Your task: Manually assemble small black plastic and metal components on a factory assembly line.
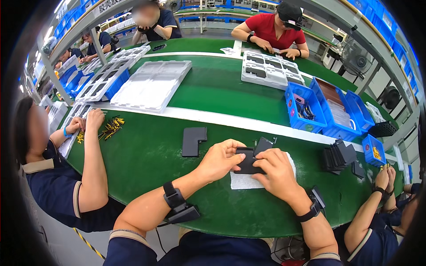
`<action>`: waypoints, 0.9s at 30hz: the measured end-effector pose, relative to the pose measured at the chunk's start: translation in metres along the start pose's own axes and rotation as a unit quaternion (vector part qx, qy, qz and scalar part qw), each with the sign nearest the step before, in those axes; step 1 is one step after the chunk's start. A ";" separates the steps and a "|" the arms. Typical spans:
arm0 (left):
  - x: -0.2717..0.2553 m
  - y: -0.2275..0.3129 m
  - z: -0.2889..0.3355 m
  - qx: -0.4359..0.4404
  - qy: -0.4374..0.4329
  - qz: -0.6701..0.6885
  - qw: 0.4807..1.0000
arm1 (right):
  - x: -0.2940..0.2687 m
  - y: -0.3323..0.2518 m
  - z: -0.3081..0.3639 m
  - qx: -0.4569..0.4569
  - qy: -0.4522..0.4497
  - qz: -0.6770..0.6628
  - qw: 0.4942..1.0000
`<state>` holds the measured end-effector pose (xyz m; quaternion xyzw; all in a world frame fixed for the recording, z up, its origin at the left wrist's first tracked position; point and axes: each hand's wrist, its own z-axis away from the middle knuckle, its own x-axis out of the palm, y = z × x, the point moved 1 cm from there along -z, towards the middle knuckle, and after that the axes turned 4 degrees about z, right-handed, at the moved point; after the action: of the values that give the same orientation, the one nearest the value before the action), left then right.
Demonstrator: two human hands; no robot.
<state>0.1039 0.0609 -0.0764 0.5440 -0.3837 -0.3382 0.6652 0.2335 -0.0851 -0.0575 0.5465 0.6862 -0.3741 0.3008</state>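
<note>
My left hand (219, 158) and my right hand (277, 170) both grip a flat black plastic part (246, 162) held just above a white cloth sheet (242, 181) on the green table (146, 155). Fingers of both hands press along the part's top edge. A second black piece (263, 144) sticks up just behind it, and whether it is joined to the held part is unclear. An L-shaped black plastic part (192, 140) lies flat on the table to the left of my left hand. Each wrist wears a black band with a small device.
A stack of black parts (338, 155) stands at the right, by small blue bins (374, 150). Larger blue bins (304, 106) and white moulded trays (153, 84) sit beyond a white strip. A person on the left handles small yellow pieces (111, 126); other people work around the table.
</note>
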 end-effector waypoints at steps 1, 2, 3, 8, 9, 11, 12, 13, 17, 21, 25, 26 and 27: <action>-0.001 -0.001 -0.001 -0.004 -0.009 0.011 1.000 | -0.002 0.000 -0.001 0.022 0.011 -0.022 0.999; -0.001 -0.002 0.000 -0.005 -0.008 0.013 1.000 | -0.001 0.002 -0.002 0.023 0.009 -0.023 0.999; 0.001 -0.003 0.000 0.007 -0.018 0.014 1.000 | 0.001 0.006 0.000 0.113 0.046 -0.096 0.988; 0.009 0.000 0.005 0.031 -0.034 -0.009 0.999 | -0.002 0.010 -0.003 0.274 0.115 -0.289 0.910; 0.009 -0.001 0.006 0.031 -0.040 -0.029 0.998 | -0.001 0.010 -0.002 0.255 0.110 -0.270 0.922; 0.011 0.001 0.008 0.030 -0.047 -0.049 0.997 | -0.002 0.011 0.000 0.238 0.105 -0.251 0.933; 0.012 0.004 0.010 0.026 -0.046 -0.057 0.997 | -0.003 0.012 0.001 0.220 0.090 -0.234 0.943; 0.013 0.005 0.010 0.022 -0.044 -0.065 0.997 | -0.003 0.012 0.001 0.202 0.076 -0.217 0.952; 0.013 0.001 0.009 0.035 -0.035 -0.031 0.998 | -0.004 0.007 0.000 0.210 0.083 -0.211 0.951; 0.014 0.001 0.008 0.042 -0.024 -0.030 0.998 | -0.004 0.005 -0.002 0.212 0.087 -0.237 0.944; 0.014 0.002 0.009 0.038 -0.028 -0.019 0.999 | -0.005 0.004 -0.001 0.105 0.068 -0.111 0.986; 0.013 0.003 0.009 0.038 -0.027 -0.020 0.999 | -0.006 0.003 -0.002 0.105 0.068 -0.112 0.986; 0.013 0.003 0.008 0.032 -0.027 -0.013 0.999 | -0.007 0.002 -0.003 0.067 0.073 -0.061 0.993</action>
<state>0.1029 0.0458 -0.0710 0.5607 -0.4051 -0.3487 0.6323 0.2371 -0.0857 -0.0508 0.5482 0.7119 -0.3960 0.1893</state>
